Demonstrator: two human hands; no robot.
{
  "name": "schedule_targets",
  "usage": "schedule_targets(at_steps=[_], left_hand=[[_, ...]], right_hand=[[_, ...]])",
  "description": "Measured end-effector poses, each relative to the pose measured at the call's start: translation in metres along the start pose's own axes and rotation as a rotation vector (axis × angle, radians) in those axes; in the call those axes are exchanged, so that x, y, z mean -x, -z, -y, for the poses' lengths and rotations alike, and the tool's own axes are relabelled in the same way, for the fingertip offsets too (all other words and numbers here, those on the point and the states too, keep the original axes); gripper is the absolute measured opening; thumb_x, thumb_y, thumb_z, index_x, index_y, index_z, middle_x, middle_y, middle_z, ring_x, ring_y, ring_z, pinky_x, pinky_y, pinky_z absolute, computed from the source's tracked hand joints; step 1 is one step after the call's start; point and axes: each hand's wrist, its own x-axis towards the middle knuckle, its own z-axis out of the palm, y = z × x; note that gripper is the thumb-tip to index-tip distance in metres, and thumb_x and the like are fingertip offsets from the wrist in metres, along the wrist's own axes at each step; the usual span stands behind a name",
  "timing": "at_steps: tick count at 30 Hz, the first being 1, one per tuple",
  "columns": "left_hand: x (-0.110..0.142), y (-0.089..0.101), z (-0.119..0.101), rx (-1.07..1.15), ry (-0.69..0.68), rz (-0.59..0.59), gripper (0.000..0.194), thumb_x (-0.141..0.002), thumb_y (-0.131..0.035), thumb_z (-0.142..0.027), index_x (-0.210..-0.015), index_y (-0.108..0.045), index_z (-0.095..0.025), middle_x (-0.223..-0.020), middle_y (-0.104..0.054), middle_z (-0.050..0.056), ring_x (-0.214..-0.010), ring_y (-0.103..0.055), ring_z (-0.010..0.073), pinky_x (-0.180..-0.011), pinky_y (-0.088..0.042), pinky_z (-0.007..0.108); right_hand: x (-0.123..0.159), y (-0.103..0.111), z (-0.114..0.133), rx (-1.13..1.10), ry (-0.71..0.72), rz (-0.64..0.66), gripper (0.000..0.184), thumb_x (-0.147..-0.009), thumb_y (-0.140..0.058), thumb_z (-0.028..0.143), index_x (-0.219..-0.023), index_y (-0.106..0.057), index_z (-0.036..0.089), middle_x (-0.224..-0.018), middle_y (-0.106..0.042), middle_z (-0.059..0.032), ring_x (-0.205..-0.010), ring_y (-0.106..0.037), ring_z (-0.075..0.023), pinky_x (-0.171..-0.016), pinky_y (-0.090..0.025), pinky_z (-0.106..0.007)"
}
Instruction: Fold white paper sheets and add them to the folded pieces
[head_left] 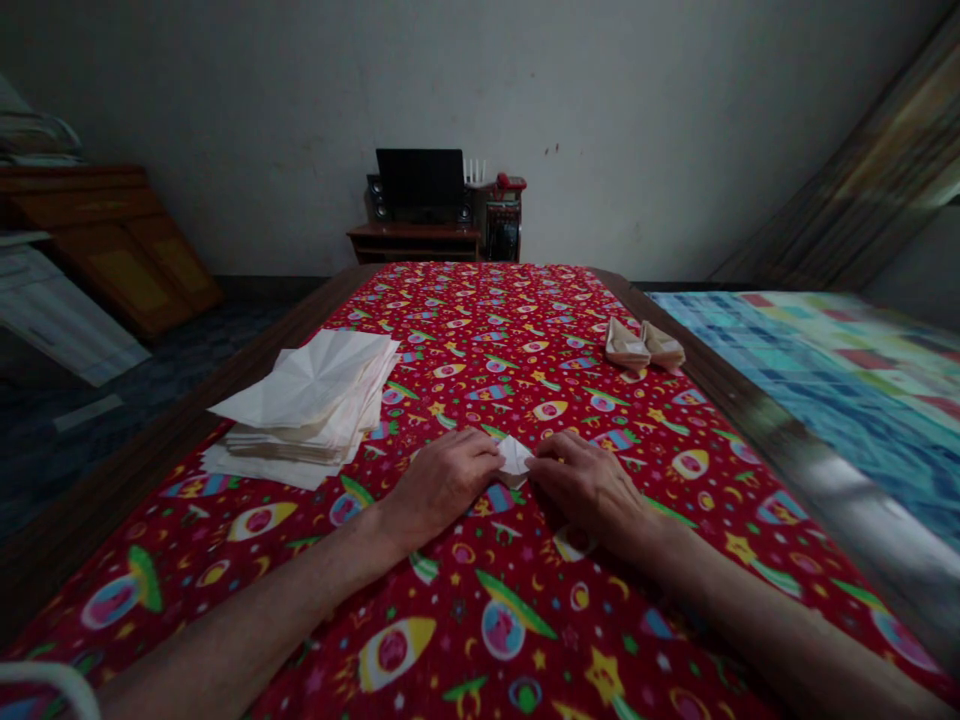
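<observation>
A small folded piece of white paper (514,456) lies between my hands on the red patterned cloth. My left hand (454,480) is closed at its left edge, fingers bent together on the paper. From the other side, my right hand (589,485) pinches the paper's right edge with curled fingers. A creased stack of white paper sheets (315,385) rests to the left, its top sheet marked with fold lines. Two folded paper pieces (628,345) stand side by side at the right of the cloth.
The red cloth (480,620) with rockets and stars covers a dark wooden table (720,430). Beyond it stand a monitor (421,178) with speakers and a red telephone (511,182). A bed (825,370) adjoins the right side; wooden cabinets (112,230) stand at left.
</observation>
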Motion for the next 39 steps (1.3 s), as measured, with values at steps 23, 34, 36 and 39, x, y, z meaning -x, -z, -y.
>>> schedule_targets(at_steps=[23, 34, 36, 39], left_hand=[[-0.007, -0.008, -0.008, -0.009, 0.364, -0.043, 0.017, -0.09, -0.048, -0.021, -0.075, -0.054, -0.018, -0.084, -0.053, 0.003, -0.081, -0.052, 0.0173, -0.077, -0.044, 0.03], [-0.009, -0.001, 0.003, 0.075, 0.314, 0.013, 0.014, -0.086, -0.052, -0.021, -0.073, -0.051, -0.018, -0.081, -0.052, 0.001, -0.078, -0.053, 0.0153, -0.07, -0.042, 0.026], [-0.007, -0.002, 0.004, 0.107, 0.313, -0.014, 0.011, -0.085, -0.054, -0.02, -0.075, -0.052, -0.018, -0.082, -0.053, 0.001, -0.078, -0.053, 0.0154, -0.07, -0.042, 0.026], [-0.004, -0.002, 0.005, 0.154, 0.342, -0.048, 0.005, -0.082, -0.057, -0.017, -0.079, -0.053, -0.019, -0.082, -0.054, 0.001, -0.078, -0.054, 0.0153, -0.068, -0.043, 0.025]], right_hand=[[-0.009, -0.015, -0.001, 0.006, -0.214, -0.082, 0.024, -0.091, -0.046, 0.03, -0.073, -0.055, 0.017, -0.071, -0.055, -0.0026, -0.062, -0.045, -0.0126, -0.058, -0.03, -0.025], [-0.024, 0.003, 0.0, 0.054, -0.31, 0.135, 0.019, -0.087, -0.05, 0.029, -0.075, -0.057, 0.017, -0.071, -0.057, -0.0026, -0.061, -0.047, -0.0117, -0.053, -0.024, -0.025], [-0.023, 0.002, 0.0, 0.049, -0.302, 0.126, 0.018, -0.088, -0.05, 0.029, -0.076, -0.056, 0.017, -0.073, -0.058, -0.0028, -0.062, -0.048, -0.0119, -0.054, -0.024, -0.025], [-0.021, 0.002, 0.0, -0.019, -0.338, 0.12, 0.012, -0.086, -0.052, 0.027, -0.079, -0.055, 0.017, -0.074, -0.058, -0.0017, -0.062, -0.048, -0.0113, -0.054, -0.026, -0.023]])
